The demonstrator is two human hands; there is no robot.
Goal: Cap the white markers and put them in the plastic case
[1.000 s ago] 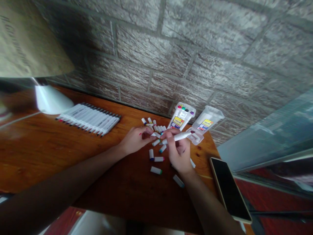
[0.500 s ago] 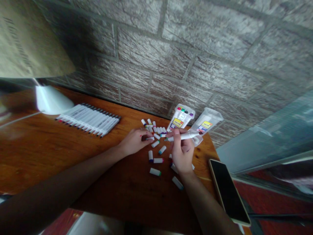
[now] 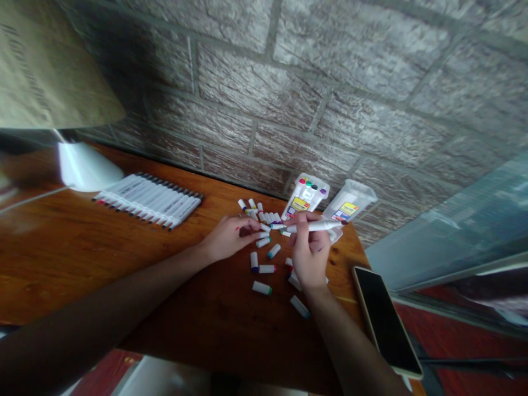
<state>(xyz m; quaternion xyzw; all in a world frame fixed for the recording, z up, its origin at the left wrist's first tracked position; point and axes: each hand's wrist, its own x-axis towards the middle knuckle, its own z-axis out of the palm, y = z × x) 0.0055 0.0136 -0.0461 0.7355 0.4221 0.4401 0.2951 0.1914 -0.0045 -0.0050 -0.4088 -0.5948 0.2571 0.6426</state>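
My right hand (image 3: 311, 250) is closed around a white marker (image 3: 315, 226), held nearly level with a dark tip pointing right. My left hand (image 3: 231, 236) reaches in among the loose caps, thumb and fingers pinched on a small white marker cap (image 3: 263, 235). Several more white caps with coloured ends lie around both hands. One with a green end (image 3: 262, 288) is toward the front, and one with a pink end (image 3: 268, 269) lies below my left fingertips. Another cap (image 3: 299, 307) rests beside my right wrist.
A row of capless markers (image 3: 150, 201) lies at left, near a lamp (image 3: 84, 168). Against the stone wall stand a clear case with coloured-end markers (image 3: 299, 204) and another clear case (image 3: 348, 203). A phone (image 3: 385, 319) lies along the table's right edge.
My left fingers have moved slightly right with the cap, closer to the marker. The marker in my right hand has shifted a little right and up.
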